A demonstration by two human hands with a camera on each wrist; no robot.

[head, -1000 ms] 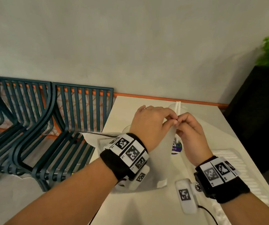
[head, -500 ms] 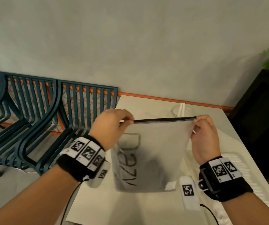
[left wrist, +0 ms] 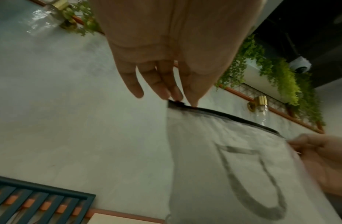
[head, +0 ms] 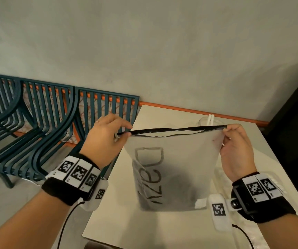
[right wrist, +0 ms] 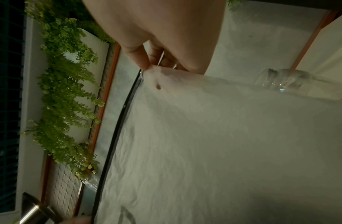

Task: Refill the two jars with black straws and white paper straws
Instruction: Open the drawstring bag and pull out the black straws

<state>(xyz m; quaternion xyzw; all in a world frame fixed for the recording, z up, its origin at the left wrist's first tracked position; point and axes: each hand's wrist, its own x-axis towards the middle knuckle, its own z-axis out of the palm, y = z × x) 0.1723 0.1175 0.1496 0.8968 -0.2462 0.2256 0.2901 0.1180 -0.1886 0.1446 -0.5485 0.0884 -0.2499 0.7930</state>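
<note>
A frosted zip bag (head: 173, 173) with dark lettering and a black zipper strip (head: 177, 130) hangs upright over the table, dark contents showing dimly near its bottom. My left hand (head: 107, 141) pinches the zipper's left end (left wrist: 176, 103). My right hand (head: 236, 150) pinches the bag's top right corner (right wrist: 153, 70). The zipper mouth is slightly parted along the top. Behind the bag stands a glass jar (head: 207, 121) holding two white paper straws (head: 210, 118); the jar (right wrist: 281, 80) also shows in the right wrist view. A second jar is hidden by the bag.
The white table (head: 162, 227) runs to an orange-trimmed wall edge. Teal slatted chairs (head: 42, 133) stand at the left. A dark planter (head: 295, 133) is at the right. A pale tray (head: 252, 236) lies at the table's right front.
My hands started together at the bag's top. The left hand then drew the zipper slider leftward while the right held the corner, leaving the bag's top stretched wide between them.
</note>
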